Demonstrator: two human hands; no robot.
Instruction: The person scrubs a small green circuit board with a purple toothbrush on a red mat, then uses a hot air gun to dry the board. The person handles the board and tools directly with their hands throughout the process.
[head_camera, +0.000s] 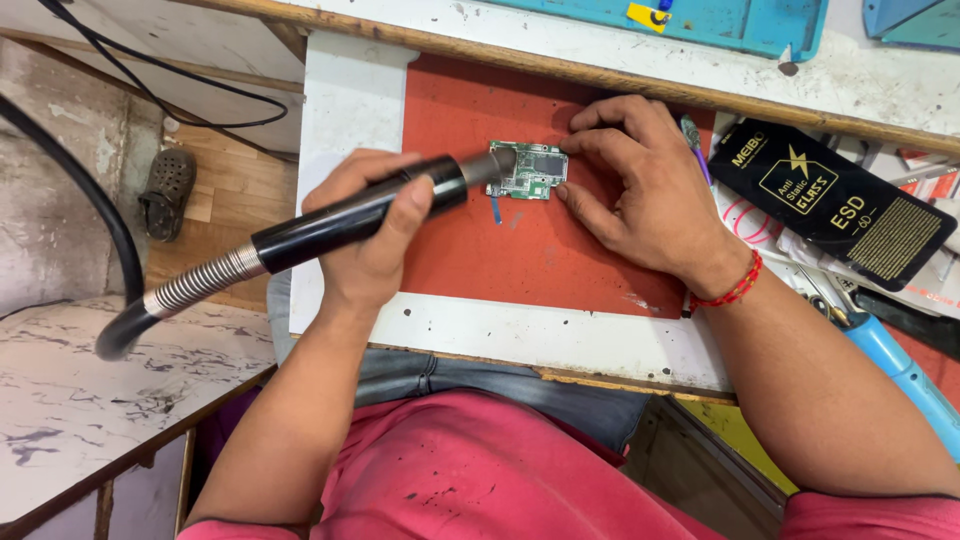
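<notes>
presently, item: small green circuit board (529, 170), lying flat on a red mat (520, 250), between the two hands, long axis running left to right. left hand (372, 232) is wrapped around a black hot-air handpiece (355, 215), whose metal nozzle (492, 167) points rightward and touches or hovers at the board's left edge; which, cannot tell. right hand (640, 190) rests spread, fingertips pinning the board's right edge. judged mid-work: board bare and exposed, nothing visibly lifted off. a black flat packet (830, 200) lies beyond the right hand.
</notes>
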